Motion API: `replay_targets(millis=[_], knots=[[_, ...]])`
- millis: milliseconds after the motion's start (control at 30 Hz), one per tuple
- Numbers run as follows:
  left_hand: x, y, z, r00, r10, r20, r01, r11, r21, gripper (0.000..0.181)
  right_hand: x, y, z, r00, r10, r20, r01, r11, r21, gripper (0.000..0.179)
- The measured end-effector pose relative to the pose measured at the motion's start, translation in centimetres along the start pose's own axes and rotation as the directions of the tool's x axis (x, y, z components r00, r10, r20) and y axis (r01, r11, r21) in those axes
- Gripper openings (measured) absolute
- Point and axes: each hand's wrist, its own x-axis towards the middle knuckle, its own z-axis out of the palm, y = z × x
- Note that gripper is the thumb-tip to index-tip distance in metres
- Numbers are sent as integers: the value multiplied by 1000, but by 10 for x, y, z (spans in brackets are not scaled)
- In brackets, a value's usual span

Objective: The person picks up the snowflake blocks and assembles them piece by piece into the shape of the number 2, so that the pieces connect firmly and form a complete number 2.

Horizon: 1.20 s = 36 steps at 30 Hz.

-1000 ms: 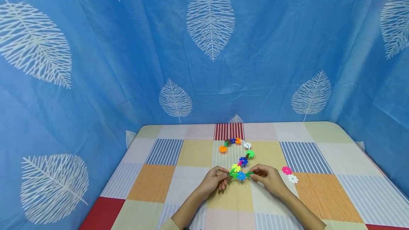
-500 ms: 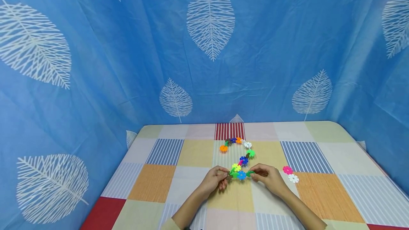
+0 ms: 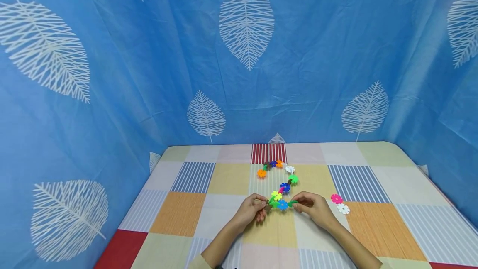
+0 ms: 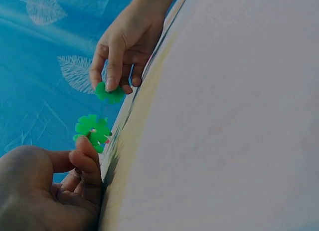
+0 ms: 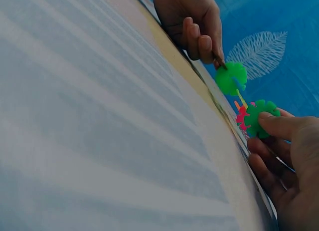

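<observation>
A chain of slotted plastic flower discs curves over the tablecloth from an orange disc (image 3: 262,173) at its far end to a light blue disc (image 3: 282,205) between the hands. My left hand (image 3: 251,211) pinches a brown disc (image 3: 268,206) at the chain's near left, beside a bright green disc (image 5: 231,79). At the near right, thumb and fingers of my right hand (image 3: 313,209) grip a darker green disc (image 5: 259,120). A yellow disc (image 3: 276,195) and a dark blue disc (image 3: 285,187) lie just beyond. Fingertips partly cover both held discs.
A loose pink disc (image 3: 336,199) and a white disc (image 3: 343,209) lie to the right of my right hand. The patchwork tablecloth (image 3: 179,215) covers the table. Blue curtains (image 3: 298,53) with white leaf prints stand behind it and at both sides.
</observation>
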Motion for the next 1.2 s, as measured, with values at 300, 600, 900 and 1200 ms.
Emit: replay_targets(millis=[300,600,900,1200], knots=[[-2,1,-1,998,58,-28,-49,961,271,20,-2,-28,-1,1000,2,-26,-7,987,-162,12],[3,6,6,851,524,36,-358,528,770,29,-2,-23,-2,1000,18,-15,-20,988,-152,11],[15,-6,18,800,549,242,-454,291,842,46,-3,-24,-1,1000,23,-17,-25,986,-164,12],[19,-13,17,787,563,252,-475,292,830,35,-1,-25,0,1000,0,-11,-2,983,-181,12]])
